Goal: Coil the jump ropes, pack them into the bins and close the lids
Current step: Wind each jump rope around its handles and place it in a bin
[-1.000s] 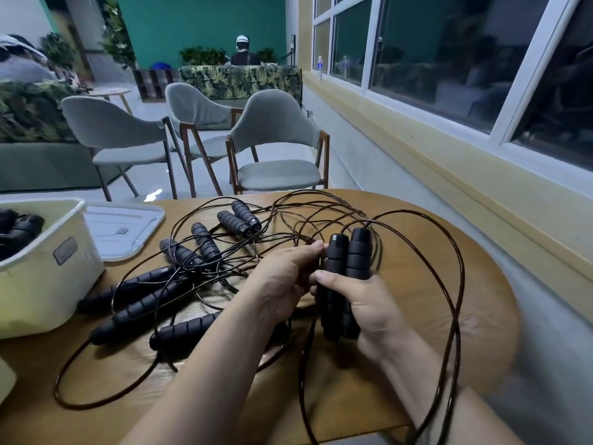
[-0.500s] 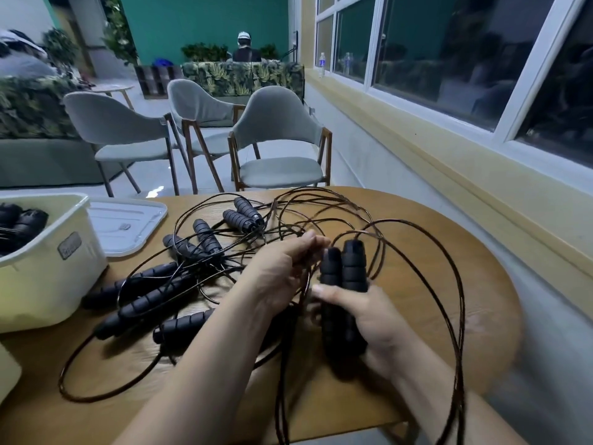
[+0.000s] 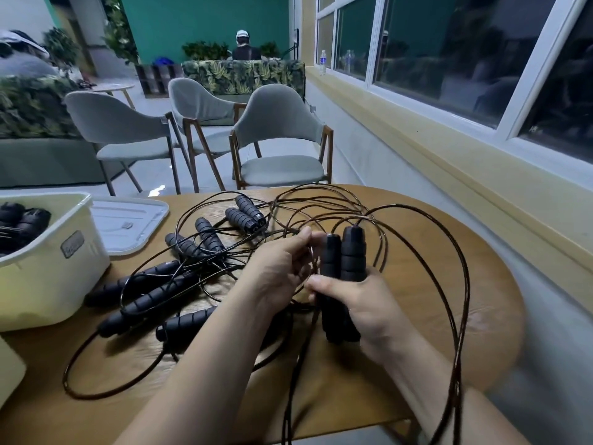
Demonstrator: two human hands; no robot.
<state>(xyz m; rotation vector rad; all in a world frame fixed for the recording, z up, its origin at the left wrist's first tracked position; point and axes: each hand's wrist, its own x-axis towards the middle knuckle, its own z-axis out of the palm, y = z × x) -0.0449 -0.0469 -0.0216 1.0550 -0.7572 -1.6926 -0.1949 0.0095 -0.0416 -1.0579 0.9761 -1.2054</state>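
The right hand (image 3: 362,303) is curled around a pair of handles (image 3: 345,271), black, ribbed foam grips held upright side by side above the near right part of the round wooden bench (image 3: 417,332), thumb across their fronts. Just left of them the left hand (image 3: 279,271) has its fingertips drawn together, pinching the cord (image 3: 462,284) close to the handle tops. This cord is thin, glossy and dark brown, and it runs from the handles in wide loose loops over the far right of the bench and down past its near edge. More black grips, the loose handles (image 3: 154,297), lie in a tangle of the same cord on the bench left of the hands. At the left edge stands a cream bin (image 3: 48,284), open, with black grips inside. Its lid (image 3: 128,226) lies flat just beyond and to the right of it.
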